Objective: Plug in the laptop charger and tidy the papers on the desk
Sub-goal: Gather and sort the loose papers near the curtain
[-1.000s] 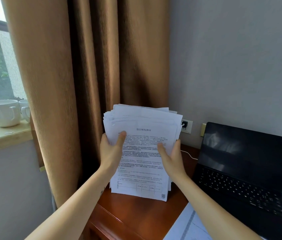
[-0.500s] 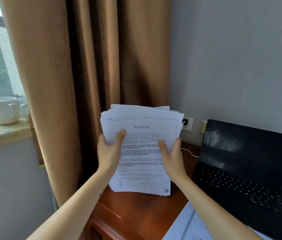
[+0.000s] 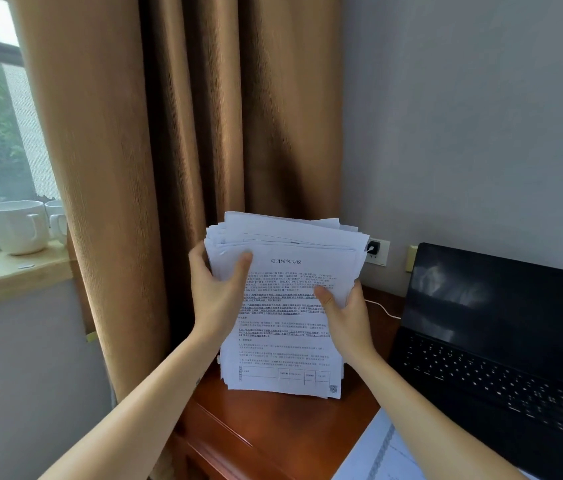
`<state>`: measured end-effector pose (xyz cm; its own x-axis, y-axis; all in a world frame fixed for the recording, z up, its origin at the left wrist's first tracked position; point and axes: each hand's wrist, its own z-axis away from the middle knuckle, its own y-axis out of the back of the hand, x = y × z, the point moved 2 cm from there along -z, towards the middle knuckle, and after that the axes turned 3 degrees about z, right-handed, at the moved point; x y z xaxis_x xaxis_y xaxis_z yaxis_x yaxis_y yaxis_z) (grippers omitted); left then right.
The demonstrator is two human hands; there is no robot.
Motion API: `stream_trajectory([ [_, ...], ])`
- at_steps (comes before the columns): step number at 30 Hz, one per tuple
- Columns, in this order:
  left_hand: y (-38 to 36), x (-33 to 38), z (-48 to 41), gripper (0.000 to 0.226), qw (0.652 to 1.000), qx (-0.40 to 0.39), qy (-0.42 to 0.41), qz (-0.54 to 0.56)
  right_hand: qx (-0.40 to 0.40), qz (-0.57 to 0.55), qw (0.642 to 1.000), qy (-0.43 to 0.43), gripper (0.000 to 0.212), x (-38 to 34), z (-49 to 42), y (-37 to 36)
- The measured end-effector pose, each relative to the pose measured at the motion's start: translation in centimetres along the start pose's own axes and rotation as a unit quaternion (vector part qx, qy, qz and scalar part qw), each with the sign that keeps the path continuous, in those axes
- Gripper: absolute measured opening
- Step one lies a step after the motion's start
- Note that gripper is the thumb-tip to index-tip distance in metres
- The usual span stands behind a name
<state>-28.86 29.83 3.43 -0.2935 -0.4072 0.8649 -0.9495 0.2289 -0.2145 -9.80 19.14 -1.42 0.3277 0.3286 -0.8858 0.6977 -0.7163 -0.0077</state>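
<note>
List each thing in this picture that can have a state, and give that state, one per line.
Stack of papers: held upright, edges uneven.
Left hand: grips the stack's left edge.
Right hand: grips the stack's right edge.
Laptop: lid open, screen dark.
Wall socket: a plug is in it.
Mugs: upright on the windowsill.

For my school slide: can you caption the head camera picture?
Left hand and right hand hold a paper stack upright over the desk, beside the open laptop.
</note>
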Motion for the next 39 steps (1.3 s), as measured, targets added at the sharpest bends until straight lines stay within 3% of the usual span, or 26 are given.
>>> stream_trajectory([
  [3,-0.2,2.5,-1.5,0.081,0.968,0.01,-0.197,-0.157,-0.008,-0.005,1.0,-0.008,0.05,0.1,0.0,0.2],
  [5,-0.8,4.2,-1.9,0.08,0.902,-0.008,-0.342,-0.264,-0.014,-0.007,1.0,-0.009,0.051,0.0,0.1,0.1],
  [7,-2.1,5.7,-1.5,0.071,0.831,-0.065,-0.433,-0.343,-0.018,-0.008,1.0,-0.007,0.05,0.1,0.1,0.1],
  [11,-3.8,5.1,-1.2,0.063,0.719,-0.146,-0.486,-0.476,-0.012,-0.001,1.0,0.0,0.049,-0.2,0.0,0.2],
  [19,-2.2,3.7,-2.0,0.058,0.676,-0.122,-0.478,-0.547,-0.014,-0.002,1.0,-0.001,0.05,-0.2,0.0,0.0],
  [26,-1.1,3.6,-2.3,0.052,0.684,-0.111,-0.498,-0.522,-0.032,-0.017,0.999,0.006,0.041,-0.3,0.0,0.0],
  [29,-0.8,3.3,-2.7,0.064,0.705,-0.103,-0.466,-0.525,-0.015,-0.017,1.0,0.006,0.037,0.0,-0.1,-0.3],
  [31,-0.4,2.5,-2.8,0.083,0.747,-0.087,-0.407,-0.518,0.002,-0.016,1.0,0.004,0.037,0.2,0.0,-0.5],
  [36,1.0,-1.3,-2.9,0.121,0.919,-0.095,-0.131,-0.36,0.028,-0.008,1.0,-0.002,0.039,0.4,-0.2,-0.5],
  [39,0.7,-3.3,-2.3,0.127,0.967,-0.152,0.037,-0.203,0.034,-0.001,0.999,-0.004,0.039,0.4,-0.6,-0.3],
])
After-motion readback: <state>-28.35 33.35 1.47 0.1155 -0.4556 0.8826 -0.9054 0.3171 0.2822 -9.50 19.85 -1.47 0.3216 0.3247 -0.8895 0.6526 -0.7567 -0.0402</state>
